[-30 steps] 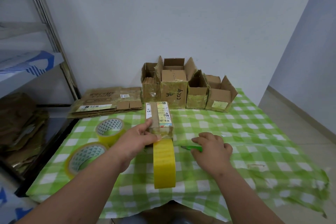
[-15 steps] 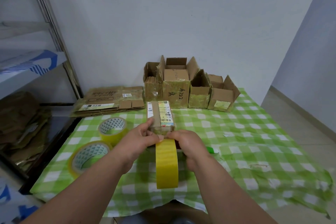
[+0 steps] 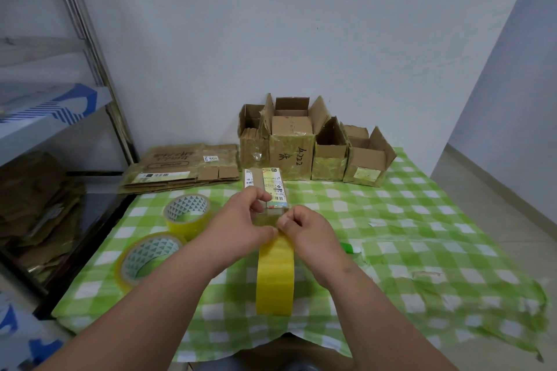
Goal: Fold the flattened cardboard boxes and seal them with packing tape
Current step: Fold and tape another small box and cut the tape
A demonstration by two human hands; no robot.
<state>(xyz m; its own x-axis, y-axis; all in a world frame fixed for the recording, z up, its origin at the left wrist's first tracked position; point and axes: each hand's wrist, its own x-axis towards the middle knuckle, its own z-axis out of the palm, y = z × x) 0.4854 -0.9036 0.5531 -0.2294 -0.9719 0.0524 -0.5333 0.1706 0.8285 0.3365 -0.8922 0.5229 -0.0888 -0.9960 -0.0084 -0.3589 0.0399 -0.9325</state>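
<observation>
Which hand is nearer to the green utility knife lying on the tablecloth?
Right. The right hand is just left of the green utility knife, its wrist almost over it; the left hand is farther left, beyond the hanging tape roll.

A green-checked table carries tape rolls, flattened cardboard and open boxes.

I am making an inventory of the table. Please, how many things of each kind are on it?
Tape rolls: 3, two lying flat and one upright before the hands.
Folded boxes: 5, four open at the back and one held.
Flat cardboard stack: 1.
Green tool: 1, partly hidden.
Total: 10.
</observation>
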